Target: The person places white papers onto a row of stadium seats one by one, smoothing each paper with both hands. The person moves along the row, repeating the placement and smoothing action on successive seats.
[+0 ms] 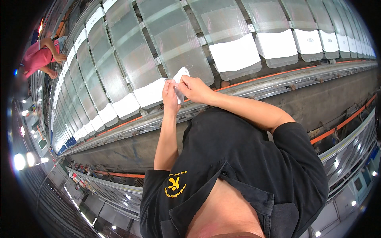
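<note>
Both hands meet over the near edge of the long line of panels. My left hand is closed on a small white cloth piece, gripping its left side. My right hand pinches the same piece from the right, its fingertips close to the left thumb. A thin pale loop, perhaps a thread, stands out above the cloth. Beneath is a glossy grey-green panel whose near end shows no white piece lying flat. On the panel to the right lies a flat white cloth piece; another white piece lies to the left.
More panels with white pieces run off both ways, some on the right bearing a small printed mark. A metal rail with an orange strip runs along their near side. At the far left, a person in a pink top works by the panels.
</note>
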The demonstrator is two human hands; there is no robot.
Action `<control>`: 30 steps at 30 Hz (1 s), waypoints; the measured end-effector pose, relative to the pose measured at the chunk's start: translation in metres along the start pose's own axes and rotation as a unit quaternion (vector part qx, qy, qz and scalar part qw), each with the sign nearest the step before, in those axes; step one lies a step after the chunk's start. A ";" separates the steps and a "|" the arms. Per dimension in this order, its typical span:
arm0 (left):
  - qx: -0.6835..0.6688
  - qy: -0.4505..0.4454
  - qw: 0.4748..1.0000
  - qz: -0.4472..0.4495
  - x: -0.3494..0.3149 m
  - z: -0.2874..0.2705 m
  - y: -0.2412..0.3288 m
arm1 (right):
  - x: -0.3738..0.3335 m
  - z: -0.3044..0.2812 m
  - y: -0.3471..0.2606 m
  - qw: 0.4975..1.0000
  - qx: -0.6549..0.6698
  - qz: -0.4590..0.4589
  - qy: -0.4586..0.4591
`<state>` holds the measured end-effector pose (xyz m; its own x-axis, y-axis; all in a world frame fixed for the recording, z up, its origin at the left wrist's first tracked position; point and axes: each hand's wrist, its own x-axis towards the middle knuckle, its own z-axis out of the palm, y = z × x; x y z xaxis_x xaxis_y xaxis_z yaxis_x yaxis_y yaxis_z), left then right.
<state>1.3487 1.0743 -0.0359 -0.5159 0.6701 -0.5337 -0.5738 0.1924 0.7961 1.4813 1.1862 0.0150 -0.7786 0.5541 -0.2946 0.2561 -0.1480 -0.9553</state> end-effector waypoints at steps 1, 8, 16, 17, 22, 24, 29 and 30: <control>0.001 0.004 1.000 0.003 -0.004 0.004 0.004 | -0.001 -0.002 0.000 1.000 -0.010 -0.003 -0.001; 0.026 0.007 0.999 0.030 -0.007 0.000 -0.003 | -0.006 0.000 -0.002 0.999 -0.039 -0.033 0.008; 0.057 0.012 0.997 0.048 -0.012 -0.010 -0.006 | -0.013 0.006 -0.011 0.998 -0.028 -0.053 -0.003; 0.060 0.012 0.997 0.051 -0.013 -0.013 -0.007 | -0.015 0.007 -0.014 0.998 -0.025 -0.053 -0.014; 0.219 0.042 0.968 0.113 -0.032 -0.024 0.008 | -0.024 -0.006 -0.009 0.998 -0.010 -0.063 0.010; 0.271 0.044 0.954 0.125 -0.042 -0.032 0.008 | -0.032 -0.031 0.007 0.998 -0.040 -0.041 0.015; 0.350 0.043 0.924 0.149 -0.037 -0.055 -0.005 | -0.040 -0.076 0.045 0.991 -0.097 0.018 0.089; 0.369 0.041 0.917 0.144 -0.030 -0.054 -0.003 | -0.035 -0.081 0.050 0.989 -0.105 0.017 0.107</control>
<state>1.3319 1.0150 -0.0380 -0.6423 0.7183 -0.2673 0.1639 0.4694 0.8676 1.5677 1.2257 -0.0199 -0.6336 0.7162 -0.2927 0.4108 -0.0091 -0.9117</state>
